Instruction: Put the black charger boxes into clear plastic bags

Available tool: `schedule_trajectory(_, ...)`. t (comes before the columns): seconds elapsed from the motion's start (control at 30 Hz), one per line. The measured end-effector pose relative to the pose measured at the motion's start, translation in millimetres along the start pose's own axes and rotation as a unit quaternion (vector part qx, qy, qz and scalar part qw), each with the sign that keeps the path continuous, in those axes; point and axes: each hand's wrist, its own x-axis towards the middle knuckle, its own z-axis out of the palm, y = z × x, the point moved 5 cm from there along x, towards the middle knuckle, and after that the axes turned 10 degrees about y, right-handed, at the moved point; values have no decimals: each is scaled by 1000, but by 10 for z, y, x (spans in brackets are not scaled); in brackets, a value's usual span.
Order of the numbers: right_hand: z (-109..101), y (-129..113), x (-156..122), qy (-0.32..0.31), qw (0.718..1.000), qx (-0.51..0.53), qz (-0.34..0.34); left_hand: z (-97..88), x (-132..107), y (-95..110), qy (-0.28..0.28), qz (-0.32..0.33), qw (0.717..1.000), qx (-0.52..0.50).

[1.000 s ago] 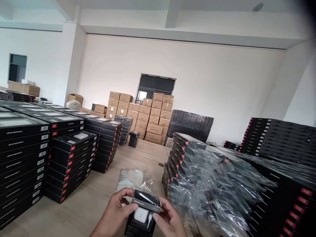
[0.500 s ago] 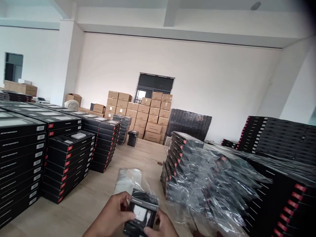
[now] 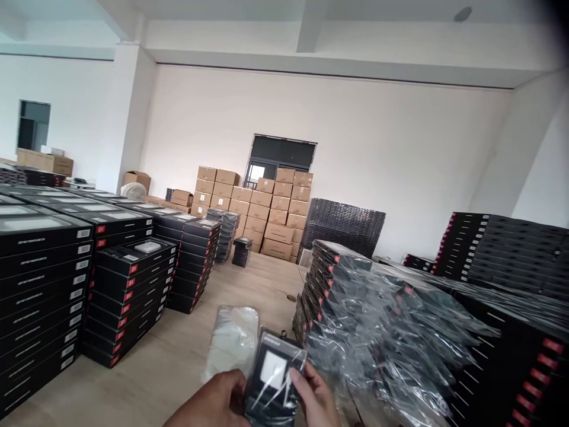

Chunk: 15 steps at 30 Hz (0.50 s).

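Between my two hands, low in the middle of the head view, is a small black box [image 3: 274, 379] with a white picture on its front and clear plastic film around it. My left hand [image 3: 217, 398] grips its left edge, with the fingertips partly hidden behind the box. On the right edge, my right hand [image 3: 315, 392] holds on with the thumb across the front. A pile of clear plastic bags [image 3: 232, 341] lies on the wooden table [image 3: 178, 350] just beyond the box.
To the right leans a stack of bagged black boxes [image 3: 355, 314], its loose film sticking out. Tall stacks of black boxes [image 3: 128, 296] stand on the left. Brown cartons [image 3: 262, 213] are piled at the far wall, beside a dark stack of trays [image 3: 342, 228].
The box has shifted slightly right and turned more upright, with film now drawn over its front. My right hand has moved up along its right edge. The view has shifted a little.
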Motion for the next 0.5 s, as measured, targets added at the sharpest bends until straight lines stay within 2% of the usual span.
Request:
schedule_trajectory(0.1,-142,38,43,97,990,88,54,-51,-30,-101,-15,-27,998,57)
schedule_trajectory(0.17,-176,57,31,121,984,106,75,-103,-71,-107,-53,-45,997,19)
schedule_trajectory(0.27,-131,102,-16,115,985,86,98,-134,-129,64,-70,-57,988,-123)
schedule_trajectory(0.33,-58,136,-36,94,988,69,99,-49,-151,234,-65,-42,980,-185)
schedule_trajectory(0.43,52,182,-36,70,993,55,78,180,-157,448,-62,34,976,-205)
schedule_trajectory(0.5,98,224,-44,65,996,34,53,251,-129,500,-30,71,978,-192)
